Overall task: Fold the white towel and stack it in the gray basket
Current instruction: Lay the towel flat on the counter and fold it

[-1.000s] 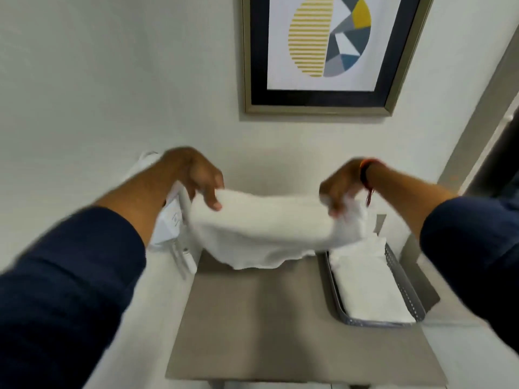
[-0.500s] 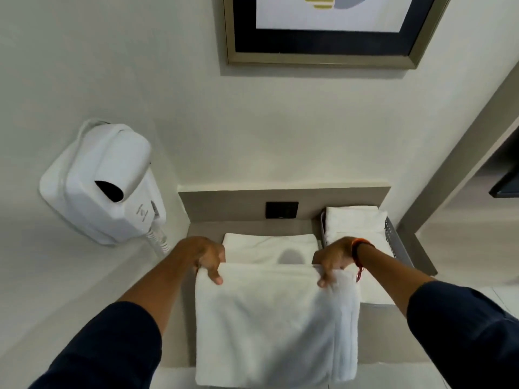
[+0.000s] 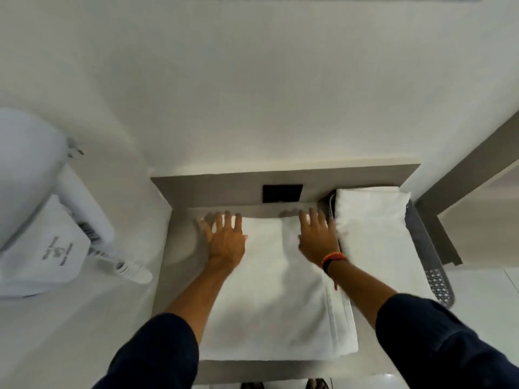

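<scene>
The white towel (image 3: 275, 299) lies folded flat on the grey shelf (image 3: 179, 259), its near edge close to the shelf's front. My left hand (image 3: 224, 240) rests palm down on the towel's far left corner, fingers spread. My right hand (image 3: 318, 237) presses flat on the far right part, beside the basket. Neither hand grips the cloth. The gray basket (image 3: 424, 248) stands at the shelf's right end, holding a stack of folded white towels (image 3: 370, 220).
A white wall-mounted hair dryer (image 3: 47, 220) with a coiled cord hangs on the left wall. A black socket plate (image 3: 282, 193) sits in the shelf's back panel. Walls close the shelf in at the back and left; a doorway frame rises at right.
The towel was held up in the air, then folded over toward the far edge and laid down. Both hands let go of its edge and now lie flat on it.
</scene>
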